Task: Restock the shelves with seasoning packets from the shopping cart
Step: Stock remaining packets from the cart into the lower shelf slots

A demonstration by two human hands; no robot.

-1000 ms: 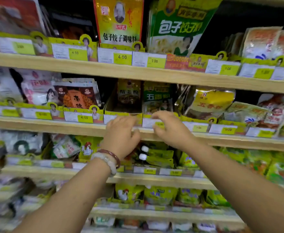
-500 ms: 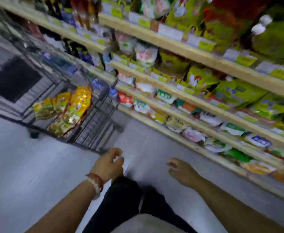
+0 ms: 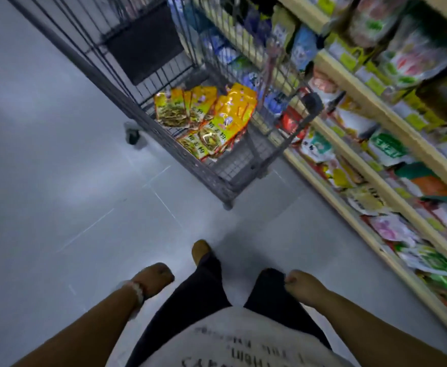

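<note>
Nothing is being held right now. The left hand (image 3: 152, 280), the one with the pale bead bracelet (image 3: 137, 292) at the wrist, is hung low beside the thigh with its fingers loosely curled around nothing. The right hand (image 3: 300, 286) is dropped the same way on the other side, fingers slack as well, though the motion blur means it can't be told exactly how far either set of fingers is bent.

The seasoning packets (image 3: 209, 120), the yellow and orange ones, are piled in the near corner of the shopping cart (image 3: 180, 154), well ahead of both hands and a little closer to the right one. The cart is parked tight against the shelves (image 3: 370, 144), which run off beyond the right hand, presumably so packets can be lifted out and set on a shelf with hardly a step in between. Empty hands at the sides fit a walk to the cart for another grab.

Plenty can't be made out. The packet labels are too smeared to be read, and the count is anyone's guess since the packets overlap. The shelf goods are mostly streaks of colour. The cart's far end is cut off at the top edge, and only two of its wheels (image 3: 132, 135) are seen.
</note>
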